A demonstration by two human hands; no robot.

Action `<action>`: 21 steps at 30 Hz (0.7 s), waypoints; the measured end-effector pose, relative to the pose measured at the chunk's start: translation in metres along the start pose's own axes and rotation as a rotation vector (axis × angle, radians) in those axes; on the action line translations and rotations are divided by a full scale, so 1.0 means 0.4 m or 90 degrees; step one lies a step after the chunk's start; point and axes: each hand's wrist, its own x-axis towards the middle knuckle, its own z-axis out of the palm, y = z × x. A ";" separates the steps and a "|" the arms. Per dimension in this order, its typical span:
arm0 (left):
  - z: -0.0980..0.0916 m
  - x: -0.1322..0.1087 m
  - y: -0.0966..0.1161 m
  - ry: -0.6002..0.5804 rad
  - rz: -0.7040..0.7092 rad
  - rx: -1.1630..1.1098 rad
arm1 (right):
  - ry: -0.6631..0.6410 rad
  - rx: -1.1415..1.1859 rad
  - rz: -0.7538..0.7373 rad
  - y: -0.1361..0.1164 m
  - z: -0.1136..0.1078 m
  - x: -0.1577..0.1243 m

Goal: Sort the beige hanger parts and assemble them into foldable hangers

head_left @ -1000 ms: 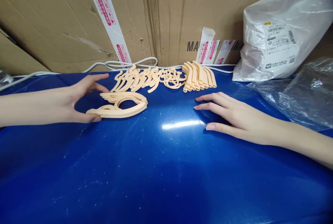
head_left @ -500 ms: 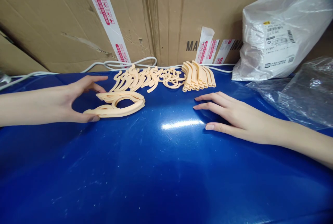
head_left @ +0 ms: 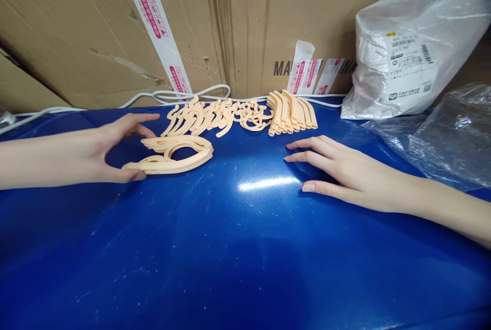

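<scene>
My left hand (head_left: 111,148) is open around the left end of a small stack of beige plastic pieces that look like folded travel hangers (head_left: 192,163). Its thumb touches the near side of the stack, while the fingers are spread beyond the far side. Palm down on the blue surface lies my right hand (head_left: 337,169), open with its fingers apart and nothing in it. Behind the stack are a row of S-curved beige pieces (head_left: 195,117), a small heap of beige hooks (head_left: 253,115) and a bundle of curved beige arms (head_left: 293,112).
A blue tabletop (head_left: 238,258) spreads in front of me. Cardboard boxes (head_left: 249,28) stand along its back, with a white cable (head_left: 141,97) at their foot. To the right are a white plastic parcel bag (head_left: 406,59) and crumpled clear plastic (head_left: 448,135).
</scene>
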 end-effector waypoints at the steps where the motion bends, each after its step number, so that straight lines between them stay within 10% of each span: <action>1: -0.002 0.000 0.001 -0.008 0.002 0.004 | 0.001 0.001 0.000 0.000 0.000 0.000; 13: -0.020 -0.004 -0.022 0.004 0.027 -0.007 | 0.002 0.004 0.002 -0.003 -0.004 0.001; 21: 0.033 -0.014 0.212 0.202 0.256 -0.040 | 0.008 -0.018 -0.002 -0.004 -0.006 0.009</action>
